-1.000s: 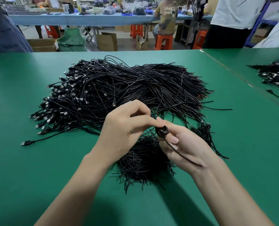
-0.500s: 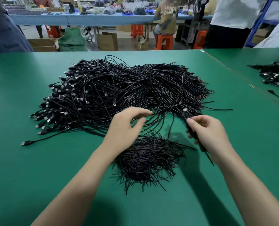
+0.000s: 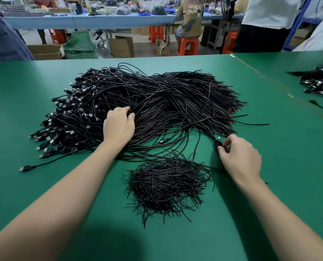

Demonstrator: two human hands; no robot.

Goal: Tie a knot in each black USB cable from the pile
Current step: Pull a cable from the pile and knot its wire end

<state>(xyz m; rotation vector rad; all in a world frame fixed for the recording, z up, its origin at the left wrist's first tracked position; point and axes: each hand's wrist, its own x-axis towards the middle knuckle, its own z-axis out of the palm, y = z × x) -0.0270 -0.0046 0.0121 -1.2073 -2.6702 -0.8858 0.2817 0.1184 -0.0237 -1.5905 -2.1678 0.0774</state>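
Note:
A big pile of black USB cables (image 3: 157, 102) covers the middle of the green table (image 3: 270, 147), plugs fanned out to the left. My left hand (image 3: 119, 125) lies on the pile with its fingertips dug in among the cables, pinching at strands. My right hand (image 3: 240, 157) sits at the pile's right edge near the table surface and pinches a bundled black cable (image 3: 218, 143) between thumb and fingers. A smaller heap of short black wire pieces (image 3: 166, 183) lies between my forearms.
A second pile of black cables (image 3: 317, 81) lies on the adjoining table at the right. One loose plug (image 3: 25, 168) trails at the left. Beyond the far edge are people, orange stools (image 3: 188, 46) and cardboard boxes.
My hands have parted. The left reached forward into the big pile; the right carried the bundled cable out to the right and down toward the table.

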